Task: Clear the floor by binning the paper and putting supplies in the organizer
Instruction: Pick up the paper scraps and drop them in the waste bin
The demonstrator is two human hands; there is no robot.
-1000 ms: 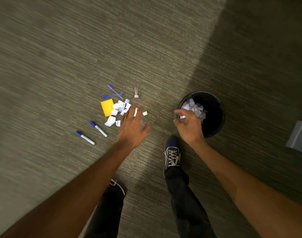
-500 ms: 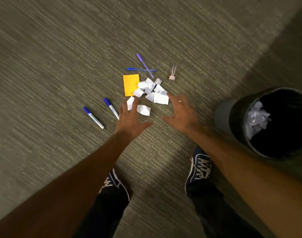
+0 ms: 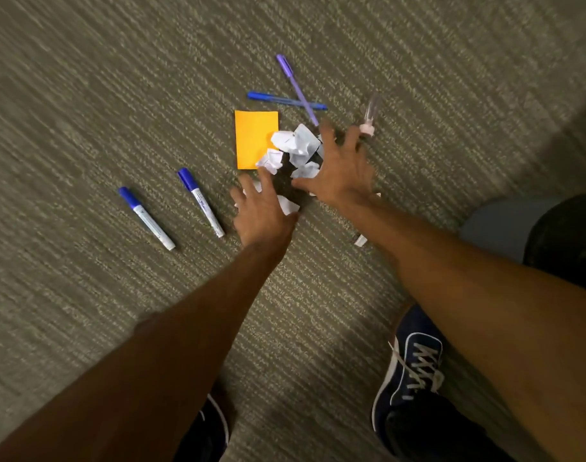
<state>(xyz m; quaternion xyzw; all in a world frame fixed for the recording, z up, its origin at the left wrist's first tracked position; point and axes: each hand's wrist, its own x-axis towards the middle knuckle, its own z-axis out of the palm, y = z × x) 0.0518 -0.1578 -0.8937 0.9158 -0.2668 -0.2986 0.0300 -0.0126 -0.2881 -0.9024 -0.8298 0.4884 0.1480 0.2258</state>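
Bin (image 3: 531, 228), cut off at the right edge, contents hidden. Left hand (image 3: 263, 211) and right hand (image 3: 343, 170), fingers spread, flank the paper scraps (image 3: 295, 146) on the carpet (image 3: 85, 95), gripping nothing; some scraps hidden beneath. Blurred tweezers (image 3: 370, 116) beyond.

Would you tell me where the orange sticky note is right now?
In the head view, the orange sticky note lies on the carpet just left of the white paper scraps, below the blue pen.
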